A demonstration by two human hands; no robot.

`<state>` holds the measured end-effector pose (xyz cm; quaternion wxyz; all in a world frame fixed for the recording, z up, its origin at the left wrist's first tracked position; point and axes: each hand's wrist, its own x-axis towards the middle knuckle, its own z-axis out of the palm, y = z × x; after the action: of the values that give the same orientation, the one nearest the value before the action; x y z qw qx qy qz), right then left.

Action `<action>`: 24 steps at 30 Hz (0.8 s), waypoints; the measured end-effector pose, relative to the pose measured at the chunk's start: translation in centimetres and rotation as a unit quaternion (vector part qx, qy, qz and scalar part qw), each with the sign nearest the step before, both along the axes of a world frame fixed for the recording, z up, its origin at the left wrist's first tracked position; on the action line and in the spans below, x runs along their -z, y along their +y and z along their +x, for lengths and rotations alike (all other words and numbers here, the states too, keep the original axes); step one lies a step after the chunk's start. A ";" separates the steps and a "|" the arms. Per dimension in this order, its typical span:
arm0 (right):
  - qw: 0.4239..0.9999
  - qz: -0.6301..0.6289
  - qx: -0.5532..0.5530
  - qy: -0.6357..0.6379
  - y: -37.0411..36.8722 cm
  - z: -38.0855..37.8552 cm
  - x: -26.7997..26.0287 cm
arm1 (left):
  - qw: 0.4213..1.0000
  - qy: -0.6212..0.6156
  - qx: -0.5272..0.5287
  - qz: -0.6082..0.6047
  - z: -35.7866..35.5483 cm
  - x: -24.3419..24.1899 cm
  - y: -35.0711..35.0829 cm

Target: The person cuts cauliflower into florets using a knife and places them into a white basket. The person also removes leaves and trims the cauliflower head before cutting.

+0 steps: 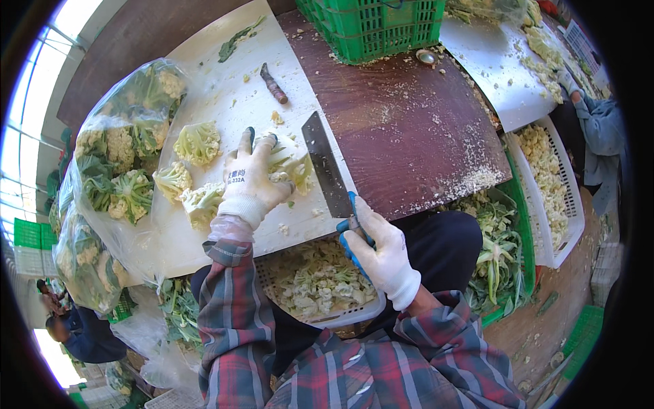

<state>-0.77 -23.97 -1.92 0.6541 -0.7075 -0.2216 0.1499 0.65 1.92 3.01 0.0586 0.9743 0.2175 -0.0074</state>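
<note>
My left hand (251,179), in a white knit glove with dark fingertips, rests on a cauliflower piece (292,162) on the white cutting sheet (301,225). The hand hides part of that piece. In my right hand (378,250), gloved in white and blue, is the handle of a cleaver (327,168). Its broad, dark blade points away from me, just right of the cauliflower, with white bits stuck to it. Left of my left hand lie more cut pieces: a yellowish one (198,143), a smaller one (173,181) and a whiter one (202,203).
A clear plastic bag of cauliflower heads (122,148) stands at the left. Beyond are a dark-handled knife (273,84) and a green crate (388,30). Below the table edge sits a white basket of florets (322,286). At right are a leaf-filled green crate (526,240) and another person's sleeve (600,122).
</note>
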 end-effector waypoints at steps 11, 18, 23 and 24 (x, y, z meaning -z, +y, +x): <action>0.998 -0.033 0.036 -0.029 -1.6 1.3 1.5 | 0.714 -0.448 -0.026 -0.538 2.8 5.7 -2.8; 0.997 0.014 0.067 0.027 -2.6 1.4 1.4 | 0.740 -0.381 -0.015 -0.554 7.4 7.3 -3.5; 0.991 0.056 0.075 0.091 -2.5 1.3 2.7 | 0.752 -0.334 0.005 -0.568 8.5 7.4 -2.9; 0.991 0.064 0.075 0.089 -2.3 1.3 3.1 | 0.738 -0.327 -0.007 -0.590 8.6 7.6 -2.8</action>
<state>0.49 -26.30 -5.06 0.7246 -0.6625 -0.1181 0.1485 9.24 -0.86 -4.59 0.6894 0.6854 0.1437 0.1850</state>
